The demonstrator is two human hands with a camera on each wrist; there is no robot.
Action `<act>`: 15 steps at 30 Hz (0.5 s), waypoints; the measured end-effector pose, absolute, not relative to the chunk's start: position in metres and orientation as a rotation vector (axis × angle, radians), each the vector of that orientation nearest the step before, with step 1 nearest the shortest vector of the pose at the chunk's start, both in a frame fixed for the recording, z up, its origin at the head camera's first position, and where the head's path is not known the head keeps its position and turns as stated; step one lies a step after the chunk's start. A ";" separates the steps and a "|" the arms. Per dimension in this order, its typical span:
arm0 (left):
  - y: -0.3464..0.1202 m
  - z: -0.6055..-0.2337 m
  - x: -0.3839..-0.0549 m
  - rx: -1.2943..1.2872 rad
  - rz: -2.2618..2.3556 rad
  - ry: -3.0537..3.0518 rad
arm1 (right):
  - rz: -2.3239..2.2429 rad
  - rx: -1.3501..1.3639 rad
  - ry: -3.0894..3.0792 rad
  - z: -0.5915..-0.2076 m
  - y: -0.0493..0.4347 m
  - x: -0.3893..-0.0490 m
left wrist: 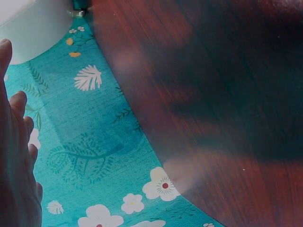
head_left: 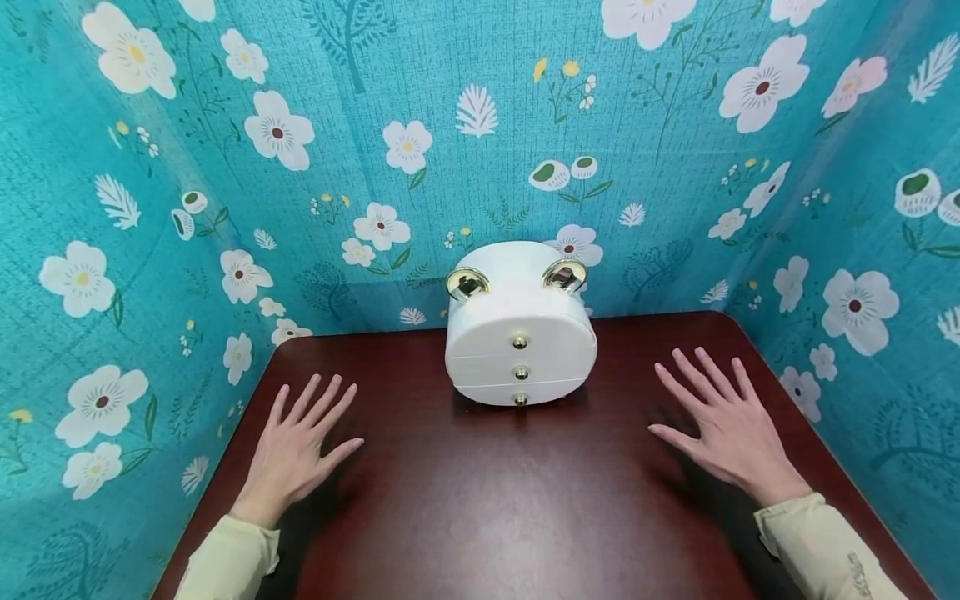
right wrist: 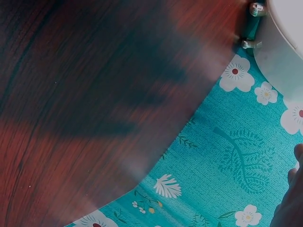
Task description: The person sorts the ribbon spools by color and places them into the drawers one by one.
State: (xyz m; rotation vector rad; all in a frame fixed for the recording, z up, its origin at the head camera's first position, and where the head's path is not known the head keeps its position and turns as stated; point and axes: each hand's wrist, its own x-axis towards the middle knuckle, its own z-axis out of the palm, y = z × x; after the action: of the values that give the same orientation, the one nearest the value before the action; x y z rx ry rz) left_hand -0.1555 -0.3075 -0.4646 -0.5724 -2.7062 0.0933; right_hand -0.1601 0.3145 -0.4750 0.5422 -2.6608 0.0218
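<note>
A white rounded box (head_left: 521, 333) with drawer lines stands at the back middle of the table. Three small gold knobs run down its front, and two gold-rimmed round pieces sit on top. To its left my left hand (head_left: 288, 454) is held with fingers straight and spread, holding nothing. On the other side my right hand (head_left: 727, 433) is likewise spread, with nothing in it. Both hands are apart from the box and cast shadows on the tabletop. Part of the box (left wrist: 35, 28) shows in the left wrist view, and its edge (right wrist: 279, 56) in the right wrist view.
The dark red-brown wooden table (head_left: 510, 508) has rounded far corners. Teal floral cloth (head_left: 322, 192) hangs behind it and along both sides, close to the table's edges. The box's back stands near the cloth.
</note>
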 end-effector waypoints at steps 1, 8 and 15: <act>-0.307 -0.465 -0.155 -0.575 0.090 -2.705 | 0.021 0.541 -2.661 -0.475 0.315 -0.160; -0.307 -0.465 -0.155 -0.572 0.101 -2.703 | 0.025 0.538 -2.660 -0.474 0.316 -0.159; -0.307 -0.465 -0.154 -0.575 0.101 -2.695 | 0.033 0.527 -2.668 -0.473 0.316 -0.157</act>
State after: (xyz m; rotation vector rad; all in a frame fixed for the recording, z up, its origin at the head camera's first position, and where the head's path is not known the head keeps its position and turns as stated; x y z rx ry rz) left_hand -0.1535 -0.3075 -0.4649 -0.5746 -2.6952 0.1008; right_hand -0.1571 0.3156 -0.4734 0.5271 -2.6682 0.0327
